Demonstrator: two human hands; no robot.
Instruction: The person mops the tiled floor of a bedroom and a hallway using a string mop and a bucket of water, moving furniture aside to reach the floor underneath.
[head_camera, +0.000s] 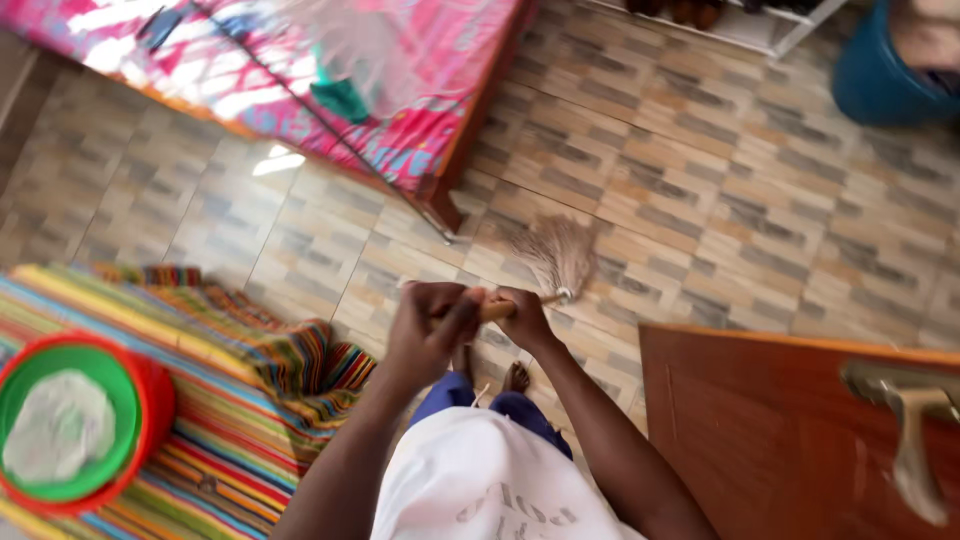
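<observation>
Fingers of both hands are curled tight around the short handle of a small broom (556, 262), held out in front of the body above the tiled floor (720, 190). On the left hand (432, 322) the fingers (455, 312) wrap the near end of the handle, and the right hand (522, 316) clamps it just beside, the two fists touching. From the right fist the handle runs on to a pale binding, and the bristles fan out up and away from the person, pale brown and blurred.

Below the hands, bare feet (515, 377) stand on the tiles, and the person's white shirt (490, 480) and blue shorts (470, 398) fill the bottom middle of the view.

To the left lies a cloth (230, 400) with bright stripes, bunched at its edge, and on it sits a red bowl (150, 420) with a green lid or inner dish that holds something pale. At the top left a bed (420, 90) with a pink patterned cover reaches its wooden corner toward the hands. A brown wooden door (760, 430) with a metal handle (915, 440) stands at the lower right. A blue bucket (880, 80) sits at the top right, well apart from the broom.
</observation>
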